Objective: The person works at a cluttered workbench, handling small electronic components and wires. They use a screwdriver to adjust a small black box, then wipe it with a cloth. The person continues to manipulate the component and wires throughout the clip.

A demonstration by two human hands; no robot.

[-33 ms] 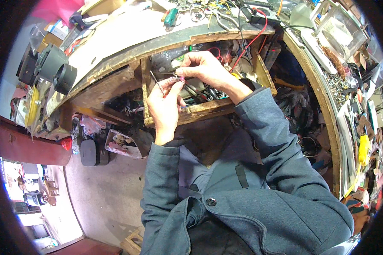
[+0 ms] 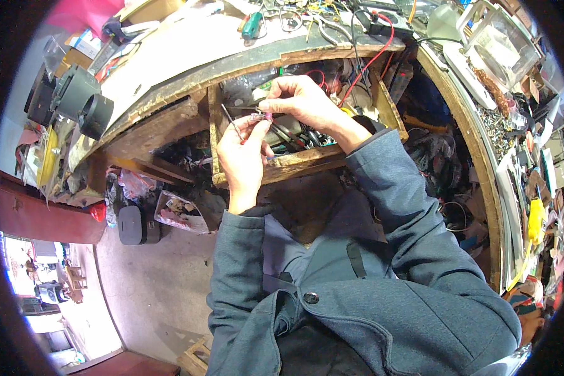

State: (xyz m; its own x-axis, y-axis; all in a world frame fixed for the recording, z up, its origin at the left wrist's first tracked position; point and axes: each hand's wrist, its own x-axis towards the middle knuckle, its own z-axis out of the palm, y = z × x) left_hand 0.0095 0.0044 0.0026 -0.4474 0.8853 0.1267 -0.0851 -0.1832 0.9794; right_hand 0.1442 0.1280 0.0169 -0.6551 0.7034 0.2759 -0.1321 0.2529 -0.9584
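Note:
Both of my hands are raised over an open wooden drawer (image 2: 307, 161), fingertips nearly meeting. My left hand (image 2: 241, 160) is closed, pinching a small part with a pink bit (image 2: 268, 116) between thumb and fingers. A thin metal rod-like tool (image 2: 229, 117) also sticks up from between its fingers; its exact kind is too small to tell. My right hand (image 2: 299, 105) reaches in from the right, closed, with thumb and forefinger on the upper end of the same small part. Fingers partly hide that part. Beneath the hands, several hand tools (image 2: 302, 139) lie jumbled in the drawer.
On the bench (image 2: 169, 53) lie pliers (image 2: 332, 31), a green-handled tool (image 2: 252, 26) and a meter (image 2: 379, 24) whose red lead (image 2: 375, 59) drops into the drawer. A black cylindrical device (image 2: 84, 103) overhangs at left. Small metal parts (image 2: 498, 122) clutter the right side.

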